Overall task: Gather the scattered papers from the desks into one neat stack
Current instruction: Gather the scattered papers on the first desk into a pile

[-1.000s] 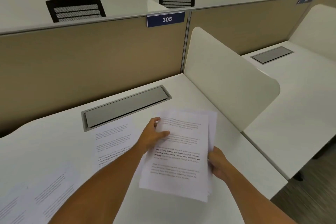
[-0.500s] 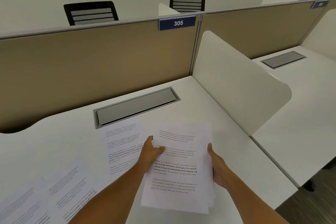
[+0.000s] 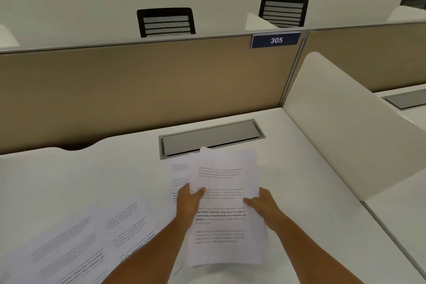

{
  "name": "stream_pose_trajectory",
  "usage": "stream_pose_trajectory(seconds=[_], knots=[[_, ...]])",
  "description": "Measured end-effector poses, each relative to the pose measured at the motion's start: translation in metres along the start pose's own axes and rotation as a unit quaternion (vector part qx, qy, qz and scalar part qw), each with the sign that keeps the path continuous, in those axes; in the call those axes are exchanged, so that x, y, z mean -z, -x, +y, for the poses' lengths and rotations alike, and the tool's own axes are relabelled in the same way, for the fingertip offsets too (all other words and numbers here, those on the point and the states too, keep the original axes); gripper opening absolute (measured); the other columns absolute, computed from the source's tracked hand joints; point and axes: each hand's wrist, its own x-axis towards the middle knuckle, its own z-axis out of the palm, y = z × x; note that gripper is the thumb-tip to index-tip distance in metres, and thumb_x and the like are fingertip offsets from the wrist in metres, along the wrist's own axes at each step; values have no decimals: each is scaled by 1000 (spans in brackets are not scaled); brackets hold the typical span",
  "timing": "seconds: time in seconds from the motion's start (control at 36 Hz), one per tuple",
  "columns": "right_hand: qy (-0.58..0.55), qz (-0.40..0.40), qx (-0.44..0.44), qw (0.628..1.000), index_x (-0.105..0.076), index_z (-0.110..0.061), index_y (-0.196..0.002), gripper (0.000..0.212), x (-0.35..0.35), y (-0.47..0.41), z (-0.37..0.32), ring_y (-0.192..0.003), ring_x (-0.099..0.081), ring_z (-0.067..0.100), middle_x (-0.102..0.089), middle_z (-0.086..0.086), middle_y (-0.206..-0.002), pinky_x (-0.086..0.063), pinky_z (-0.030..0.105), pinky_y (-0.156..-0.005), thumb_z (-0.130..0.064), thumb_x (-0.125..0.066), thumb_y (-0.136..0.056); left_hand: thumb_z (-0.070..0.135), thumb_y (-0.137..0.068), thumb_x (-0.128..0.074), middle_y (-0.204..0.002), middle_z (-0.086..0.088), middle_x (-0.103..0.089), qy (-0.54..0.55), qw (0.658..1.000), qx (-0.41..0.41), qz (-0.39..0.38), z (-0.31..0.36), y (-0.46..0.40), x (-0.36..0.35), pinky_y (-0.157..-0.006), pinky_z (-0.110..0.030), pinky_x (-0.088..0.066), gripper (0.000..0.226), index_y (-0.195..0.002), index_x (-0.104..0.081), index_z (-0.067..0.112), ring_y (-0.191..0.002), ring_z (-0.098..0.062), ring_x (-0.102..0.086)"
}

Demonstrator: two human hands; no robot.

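I hold a stack of printed papers (image 3: 224, 205) above the white desk (image 3: 299, 180). My left hand (image 3: 190, 200) grips the stack's left edge with the thumb on top. My right hand (image 3: 262, 205) grips its right edge. The sheets are roughly aligned, with corners sticking out at the top. One loose printed sheet (image 3: 178, 175) lies flat on the desk, partly hidden under the stack and my left hand. Several more loose sheets (image 3: 92, 242) lie overlapping on the desk at the lower left.
A grey cable-tray lid (image 3: 212, 137) is set into the desk behind the papers. A tan partition (image 3: 138, 90) with a blue "305" sign (image 3: 275, 40) closes the back. A white divider (image 3: 350, 127) separates the neighbouring desk at the right. Black chairs (image 3: 166, 22) stand beyond.
Both hands have shifted along the stack's side edges, and the sheets look more squared up. My view has swung left, so the loose sheets at the lower left show more.
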Motion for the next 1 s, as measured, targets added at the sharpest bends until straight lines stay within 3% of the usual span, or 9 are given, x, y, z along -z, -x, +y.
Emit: stream_pose_trajectory(seconds=[0.14, 0.19, 0.28, 0.39, 0.47, 0.58, 0.69, 0.89, 1.0], knots=[[52, -4, 13, 999, -65, -15, -119, 35, -44, -16, -25, -101, -71, 29, -73, 8, -113, -59, 44, -91, 0, -63, -88, 12, -92, -66, -115, -12, -72, 58, 997, 38, 27, -5, -17, 24, -91, -48, -57, 34, -126, -63, 9, -100, -30, -70], [65, -8, 15, 998, -64, -19, -112, 31, -60, -25, -34, -93, -71, 23, -73, 5, -108, -61, 36, -79, -1, -63, -87, 11, -93, -64, -114, -13, -71, 61, 996, 45, 44, -6, -27, 36, -90, -49, -58, 33, -126, -63, 9, -99, -30, -70], [84, 4, 14, 996, -62, -21, -103, 26, -80, -34, -40, -78, -65, 11, -69, -5, -90, -52, 20, -60, -1, -61, -87, 11, -94, -63, -118, -15, -70, 26, 996, 47, 69, -8, -40, 46, -92, -52, -56, 33, -127, -62, 8, -102, -33, -68], [122, 31, -1, 992, -67, -4, -102, 22, -100, -48, -38, -93, -71, 32, -73, 14, -99, -53, 29, -71, 2, -58, -84, 9, -92, -64, -120, -14, -69, -36, 992, 42, 111, -12, -55, 51, -93, -51, -57, 31, -123, -64, 7, -105, -33, -67], [173, 52, -22, 983, -64, -6, -90, 11, -112, -57, -35, -103, -66, 39, -68, 21, -107, -48, 33, -77, -2, -55, -85, 5, -91, -61, -124, -17, -62, -68, 991, 49, 107, -20, -64, 50, -98, -51, -53, 36, -128, -59, 4, -113, -33, -61], [264, 75, -72, 959, -61, -12, -124, 34, -122, -66, -33, -123, -47, 36, -43, 15, -138, -42, 33, -88, -14, -56, -90, 6, -87, -66, -127, -17, -60, -118, 986, 63, 102, -30, -73, 43, -102, -50, -50, 43, -129, -56, 3, -120, -34, -57], [286, 64, -68, 954, -57, -17, -126, 38, -127, -76, -30, -126, -39, 36, -34, 13, -144, -34, 30, -84, -13, -57, -87, 11, -80, -73, -125, -15, -62, -167, 976, 66, 124, -31, -77, 35, -101, -49, -51, 48, -125, -58, 4, -118, -33, -58], [251, 50, -54, 965, -55, -15, -125, 40, -127, -85, -35, -118, -49, 34, -36, 13, -139, -50, 40, -99, -14, -64, -86, 20, -78, -79, -130, -14, -58, -186, 975, 62, 109, -26, -83, 25, -102, -49, -50, 55, -127, -57, 10, -121, -32, -54], [138, 14, -43, 989, -45, -7, -133, 56, -124, -89, -32, -97, -61, 24, -51, 12, -127, -58, 31, -72, 2, -67, -82, 14, -81, -77, -144, -15, -39, -144, 978, 104, 111, -25, -85, 27, -102, -46, -50, 69, -140, -41, 11, -127, -34, -48]])
